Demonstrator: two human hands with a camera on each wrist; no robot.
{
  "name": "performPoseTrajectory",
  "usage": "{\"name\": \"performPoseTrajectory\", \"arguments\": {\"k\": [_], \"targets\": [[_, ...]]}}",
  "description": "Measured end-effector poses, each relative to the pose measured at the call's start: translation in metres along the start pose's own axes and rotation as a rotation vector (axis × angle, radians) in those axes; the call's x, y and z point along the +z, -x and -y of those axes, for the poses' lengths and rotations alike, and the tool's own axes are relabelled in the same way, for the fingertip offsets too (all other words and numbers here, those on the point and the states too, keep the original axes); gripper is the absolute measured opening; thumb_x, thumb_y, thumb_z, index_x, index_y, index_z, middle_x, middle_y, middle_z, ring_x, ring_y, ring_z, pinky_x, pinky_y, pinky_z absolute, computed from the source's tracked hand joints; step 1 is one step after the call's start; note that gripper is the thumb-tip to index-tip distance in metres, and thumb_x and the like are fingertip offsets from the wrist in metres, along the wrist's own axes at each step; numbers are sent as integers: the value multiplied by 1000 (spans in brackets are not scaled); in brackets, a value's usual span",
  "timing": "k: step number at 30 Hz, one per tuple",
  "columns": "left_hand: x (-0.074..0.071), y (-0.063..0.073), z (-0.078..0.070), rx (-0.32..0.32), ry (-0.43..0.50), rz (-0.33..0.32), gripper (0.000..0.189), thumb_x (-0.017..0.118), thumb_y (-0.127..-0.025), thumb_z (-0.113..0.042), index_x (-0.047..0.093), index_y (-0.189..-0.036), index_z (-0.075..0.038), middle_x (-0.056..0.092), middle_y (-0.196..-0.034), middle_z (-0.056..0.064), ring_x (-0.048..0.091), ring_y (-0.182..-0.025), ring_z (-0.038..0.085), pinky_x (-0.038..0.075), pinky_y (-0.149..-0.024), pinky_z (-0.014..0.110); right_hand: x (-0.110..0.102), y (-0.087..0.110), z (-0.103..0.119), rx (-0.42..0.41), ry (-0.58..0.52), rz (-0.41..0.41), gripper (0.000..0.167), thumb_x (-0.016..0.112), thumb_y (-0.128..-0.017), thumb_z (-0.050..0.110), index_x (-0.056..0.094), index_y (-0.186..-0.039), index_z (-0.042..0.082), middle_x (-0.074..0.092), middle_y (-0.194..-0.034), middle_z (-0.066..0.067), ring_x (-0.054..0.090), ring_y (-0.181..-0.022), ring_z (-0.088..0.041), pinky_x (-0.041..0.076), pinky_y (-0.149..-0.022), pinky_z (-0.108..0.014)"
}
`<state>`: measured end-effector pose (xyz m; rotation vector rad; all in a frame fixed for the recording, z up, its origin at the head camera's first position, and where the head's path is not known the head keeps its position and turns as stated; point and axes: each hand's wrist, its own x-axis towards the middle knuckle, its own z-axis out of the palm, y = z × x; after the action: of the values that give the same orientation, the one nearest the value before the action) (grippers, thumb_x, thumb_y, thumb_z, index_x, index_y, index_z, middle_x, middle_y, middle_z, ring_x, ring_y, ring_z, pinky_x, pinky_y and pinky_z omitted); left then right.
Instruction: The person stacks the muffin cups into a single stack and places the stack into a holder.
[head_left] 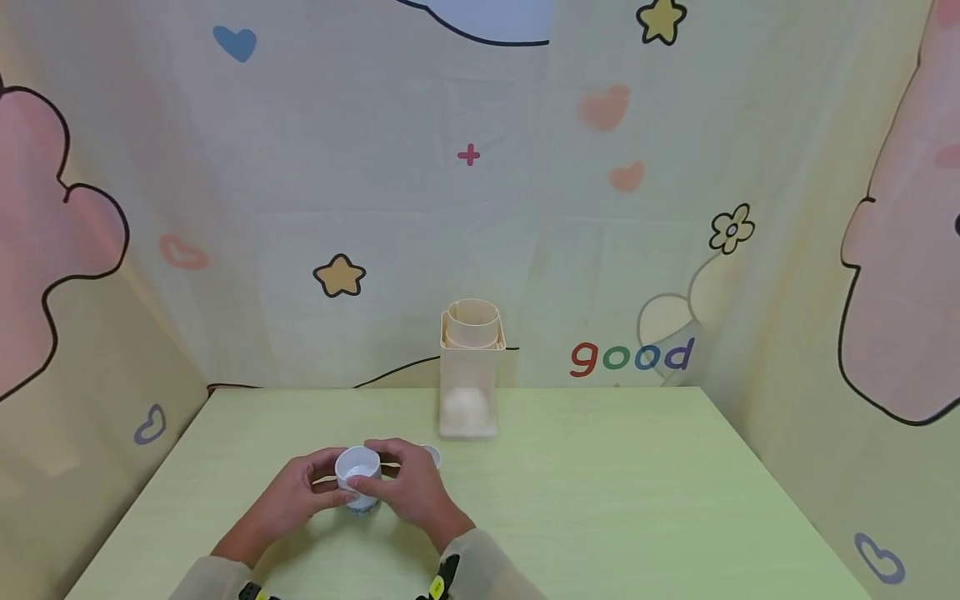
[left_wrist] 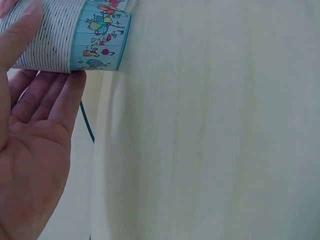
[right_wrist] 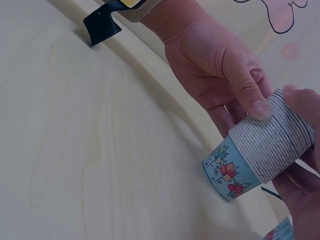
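Observation:
A stack of nested paper cups (head_left: 358,477) stands between my two hands, its white mouth facing up in the head view. The lowest cup shows a blue wall with colourful birds and flowers (right_wrist: 227,172); above it the many rims form a ribbed white band (left_wrist: 52,37). My left hand (head_left: 296,493) grips the stack from the left, thumb on one side and fingers on the other. My right hand (head_left: 411,485) holds it from the right, thumb on the near side. Another printed cup (head_left: 432,455) is mostly hidden behind my right hand.
A cream cup dispenser (head_left: 468,375) with a round tube in its top stands at the back edge of the pale green table (head_left: 615,492). Printed cloth (head_left: 390,167) hangs behind and at both sides.

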<state>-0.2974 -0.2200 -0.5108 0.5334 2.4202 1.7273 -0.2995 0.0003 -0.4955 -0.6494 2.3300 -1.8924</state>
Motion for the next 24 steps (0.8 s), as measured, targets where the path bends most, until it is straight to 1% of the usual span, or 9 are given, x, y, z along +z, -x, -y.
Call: {"name": "performPoseTrajectory", "arguments": {"k": [3,7,13,17,22,24], "targets": [[-1,0,0,18,-3,10,67,84,-86,-22,54,-141,2,60,-140,26,61,-128,37,58,-99,29,0,0,3,26,40,4,52,86,-85,28,68,-130,10,71,-124,0,71,-110,-14,60,-96,-29],[-2,-1,-2,36,-17,33,67,84,-86,-22,54,-142,2,60,-140,25,63,-126,32,59,-99,29,-2,-1,5,34,75,12,51,87,-84,29,69,-129,10,71,-122,1,71,-109,-14,61,-94,-29],[0,-2,-4,30,-31,48,69,84,-86,-25,54,-143,0,59,-140,24,63,-125,32,59,-99,30,-3,0,6,24,79,13,51,87,-84,28,69,-128,8,71,-123,-2,72,-109,-18,62,-91,-27],[0,-3,-3,16,-32,36,69,84,-86,-25,54,-143,0,60,-140,23,62,-126,35,59,-99,29,-3,1,6,21,67,12,50,87,-84,28,69,-127,8,70,-122,-1,72,-109,-19,62,-90,-25],[-1,-3,-1,-10,-22,20,71,84,-86,-29,54,-144,-2,59,-143,22,60,-130,38,58,-100,29,-2,1,7,12,66,6,51,86,-85,27,68,-128,7,67,-119,0,71,-109,-17,61,-94,-29],[-1,-3,-2,-15,-25,16,71,84,-86,-30,54,-144,-3,59,-143,22,60,-130,38,58,-101,29,-2,2,7,3,67,0,51,86,-85,26,68,-129,6,67,-119,-2,71,-110,-19,61,-95,-32]]}}
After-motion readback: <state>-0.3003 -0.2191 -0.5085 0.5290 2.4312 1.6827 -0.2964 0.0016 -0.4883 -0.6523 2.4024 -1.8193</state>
